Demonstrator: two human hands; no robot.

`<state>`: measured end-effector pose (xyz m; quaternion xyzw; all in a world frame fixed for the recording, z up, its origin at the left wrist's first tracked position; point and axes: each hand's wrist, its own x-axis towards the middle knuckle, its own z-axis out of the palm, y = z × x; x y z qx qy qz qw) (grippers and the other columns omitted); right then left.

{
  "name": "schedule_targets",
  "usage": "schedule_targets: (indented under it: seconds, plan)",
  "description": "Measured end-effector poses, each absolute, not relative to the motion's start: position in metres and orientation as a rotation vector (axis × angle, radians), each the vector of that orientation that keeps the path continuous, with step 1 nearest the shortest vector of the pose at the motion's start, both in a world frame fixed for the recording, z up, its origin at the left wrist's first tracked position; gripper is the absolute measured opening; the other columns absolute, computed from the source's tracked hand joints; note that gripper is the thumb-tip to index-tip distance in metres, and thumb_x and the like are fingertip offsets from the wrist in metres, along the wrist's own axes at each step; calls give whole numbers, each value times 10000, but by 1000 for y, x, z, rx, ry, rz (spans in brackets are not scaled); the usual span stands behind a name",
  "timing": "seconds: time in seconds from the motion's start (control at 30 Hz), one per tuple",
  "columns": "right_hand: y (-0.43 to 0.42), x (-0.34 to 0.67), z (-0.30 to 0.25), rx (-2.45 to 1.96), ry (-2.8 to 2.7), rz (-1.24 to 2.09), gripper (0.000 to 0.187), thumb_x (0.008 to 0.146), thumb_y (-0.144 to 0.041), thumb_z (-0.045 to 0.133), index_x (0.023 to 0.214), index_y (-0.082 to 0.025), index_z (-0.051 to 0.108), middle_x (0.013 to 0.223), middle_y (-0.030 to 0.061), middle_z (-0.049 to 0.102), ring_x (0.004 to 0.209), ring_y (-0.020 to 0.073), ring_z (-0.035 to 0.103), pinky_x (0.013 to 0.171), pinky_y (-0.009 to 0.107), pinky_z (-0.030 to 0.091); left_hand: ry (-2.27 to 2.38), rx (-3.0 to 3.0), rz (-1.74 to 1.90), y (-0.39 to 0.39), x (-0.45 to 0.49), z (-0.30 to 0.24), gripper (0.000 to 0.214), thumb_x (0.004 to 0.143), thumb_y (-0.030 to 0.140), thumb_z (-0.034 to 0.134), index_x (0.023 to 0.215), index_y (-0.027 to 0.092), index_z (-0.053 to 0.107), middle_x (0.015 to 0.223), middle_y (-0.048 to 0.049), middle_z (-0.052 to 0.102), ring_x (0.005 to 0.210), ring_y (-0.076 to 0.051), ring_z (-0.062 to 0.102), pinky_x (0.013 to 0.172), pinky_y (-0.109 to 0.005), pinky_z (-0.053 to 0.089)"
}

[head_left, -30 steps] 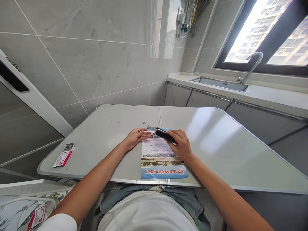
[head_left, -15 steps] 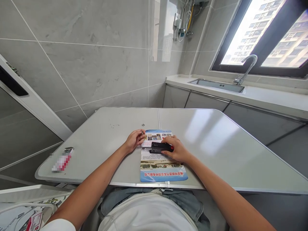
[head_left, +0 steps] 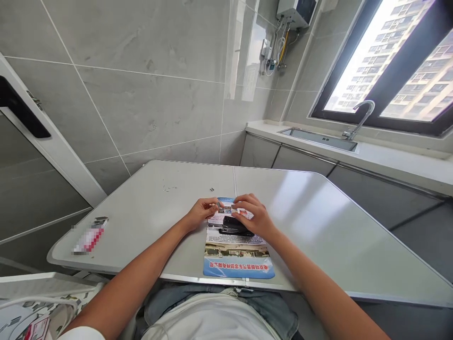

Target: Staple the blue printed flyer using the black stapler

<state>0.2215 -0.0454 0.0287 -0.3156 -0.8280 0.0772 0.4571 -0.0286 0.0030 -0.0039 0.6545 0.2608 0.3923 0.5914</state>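
Observation:
A printed leaflet [head_left: 235, 257] with a blue bottom band lies on the grey folding table [head_left: 318, 226] in front of me. A black stapler [head_left: 232, 226] lies flat across its upper half. My left hand [head_left: 201, 211] pinches the leaflet's top left edge with closed fingers. My right hand [head_left: 254, 216] arches over the stapler, its bent fingertips pressed together on the top edge of the leaflet, close to my left fingertips. The stapler's right end is hidden under my right palm.
A small red and white box [head_left: 89, 239] sits near the table's left edge. Loose staples [head_left: 211, 190] lie beyond the leaflet. A counter with a sink [head_left: 320, 138] and tap [head_left: 360, 120] runs under the window at the right. A tiled wall stands behind the table.
My right hand brought the stapler down from the leaflet's top, laid it flat on the sheet and moved its fingers to the top edge. My left hand stayed at the top left corner.

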Motion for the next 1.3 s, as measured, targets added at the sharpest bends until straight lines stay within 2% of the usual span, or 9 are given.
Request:
schedule_targets:
  seconds: [0.13, 0.23, 0.37, 0.53, 0.67, 0.8, 1.0, 1.17, 1.3]
  plan:
    - [-37, 189, 38, -703, -2279, 6, 112, 1047, -315, 631, 1124, -292, 710, 1211, 62, 757, 1041, 256, 634, 888, 434, 500, 529, 1661, 969, 0, -31, 1, 464, 895, 610, 751, 820, 153, 780, 890, -37, 540, 807, -148, 478, 722, -279, 406]
    - [-31, 176, 36, -684, -2306, -80, 133, 1075, -275, 574, 1077, -279, 706, 1165, 44, 784, 991, 241, 628, 844, 418, 476, 540, 1668, 979, 0, -32, 2, 496, 923, 594, 723, 708, 147, 722, 847, -27, 491, 815, -155, 456, 724, -284, 407]
    - [-31, 175, 32, -665, -2271, -106, 193, 1083, -239, 539, 1043, -280, 722, 1133, 28, 802, 942, 228, 637, 847, 415, 468, 554, 1589, 953, 2, -32, -4, 518, 875, 647, 751, 785, 138, 730, 854, -24, 500, 665, -103, 386, 571, -256, 330]
    - [-21, 210, 33, -914, -1951, 83, 111, 995, -359, 689, 1011, -278, 762, 1029, 45, 810, 891, 239, 681, 879, 424, 511, 543, 1470, 979, 6, -32, -12, 571, 864, 690, 741, 1060, 154, 754, 730, 17, 521, 521, -60, 362, 488, -229, 264]
    - [18, 274, 24, -1395, -1726, 164, 181, 857, -429, 747, 864, -251, 785, 843, 28, 786, 778, 225, 685, 859, 402, 525, 638, 1363, 1060, 10, -34, -10, 506, 891, 650, 738, 910, 145, 747, 638, 29, 502, 500, -53, 363, 486, -213, 232]
    - [54, 324, -2, -1582, -1632, 225, 217, 801, -413, 716, 732, -211, 758, 739, 56, 772, 645, 215, 665, 675, 348, 507, 714, 1317, 1079, 12, -35, -10, 484, 897, 634, 737, 864, 151, 722, 612, 42, 474, 496, -47, 350, 495, -201, 233]
    - [74, 335, -42, -1728, -1577, 250, 138, 769, -340, 726, 764, -215, 783, 728, 49, 746, 766, 234, 672, 771, 346, 494, 1008, 1519, 1059, 15, -38, -20, 516, 908, 692, 640, 897, 177, 672, 662, 33, 494, 523, -92, 439, 481, -219, 338]
    - [81, 337, -53, -1744, -1598, 235, 138, 797, -333, 725, 815, -221, 803, 758, 56, 727, 882, 251, 661, 850, 349, 478, 1301, 1736, 1090, 34, -35, -31, 322, 997, 505, 532, 920, 208, 632, 678, 23, 548, 569, -133, 498, 547, -246, 411]
    - [83, 338, -55, -1729, -1622, 215, 144, 797, -351, 735, 829, -231, 807, 807, 57, 736, 891, 247, 652, 885, 355, 472, 1472, 1936, 1038, 67, -29, -34, 174, 966, 293, 554, 898, 189, 676, 888, -80, 707, 868, -235, 656, 818, -362, 533]
